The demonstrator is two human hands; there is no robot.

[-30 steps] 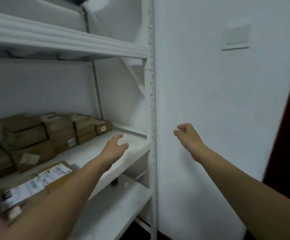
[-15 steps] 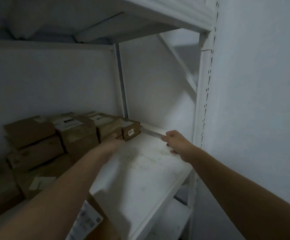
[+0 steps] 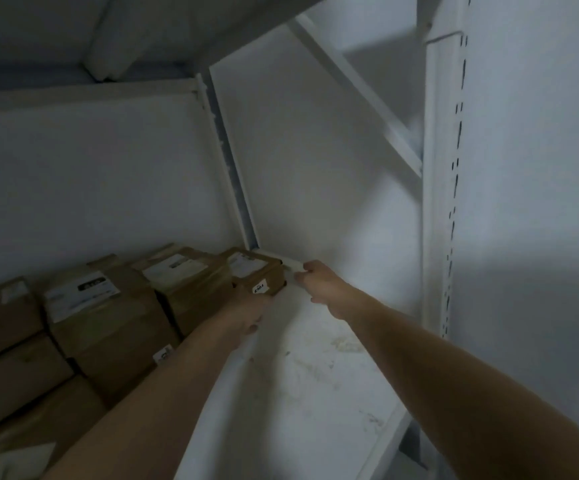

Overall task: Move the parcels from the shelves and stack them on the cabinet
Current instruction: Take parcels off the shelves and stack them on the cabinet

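End parcel [image 3: 255,270] sits on the shelf [image 3: 315,393], back corner, rightmost of the row [image 3: 104,306]. The left hand [image 3: 246,313] meets its front, the right hand [image 3: 322,282] its right side - either grip cannot be told.

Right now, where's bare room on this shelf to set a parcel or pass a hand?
Free: bare shelf board right of the small end parcel, out to the front upright. Crowded: the left, stacked parcels packed against the back wall.
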